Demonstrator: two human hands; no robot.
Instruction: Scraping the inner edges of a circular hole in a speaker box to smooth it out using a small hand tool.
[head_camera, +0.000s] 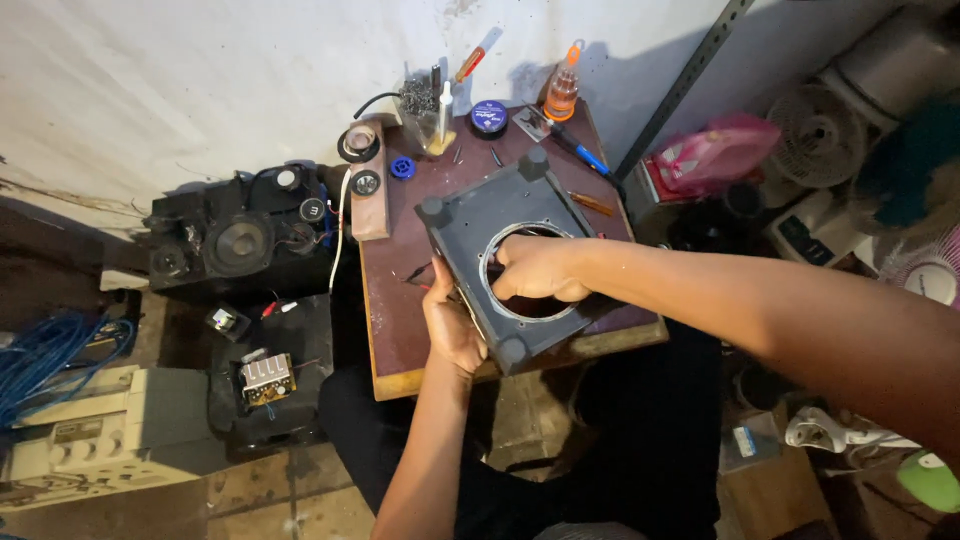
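Dark grey square panel (497, 228) with a large round hole and rubber feet at its corners, lying tilted across the middle of the small brown counter (395, 310), its near corner overhanging the front edge. Right hand (538, 270) curled over the rim of the round hole, fingers dipping inside, closed on the panel's inner edge. Left hand (452, 325) pressed against the panel's left side near the front edge, thumb up along the panel, fingers under and hidden, so grip only partly seen but clamped on the panel. Along the counter's back edge: clear cup of small screws and tools (425, 110), round blue tin (489, 118), orange-capped bottle (562, 92), blue-handled screwdriver (578, 148) just behind the panel's far corner. Small blue ring (402, 167) near the back left corner. Wooden block (366, 180) with round dials standing against the counter's left edge. Left of that, on the floor, black speaker box (240, 245) with exposed cones and wires, small circuit board (266, 378) nearer the front, blue cable coil (50, 350) at far left. Pink bag (715, 155) and white fan (820, 135) well apart on the right.
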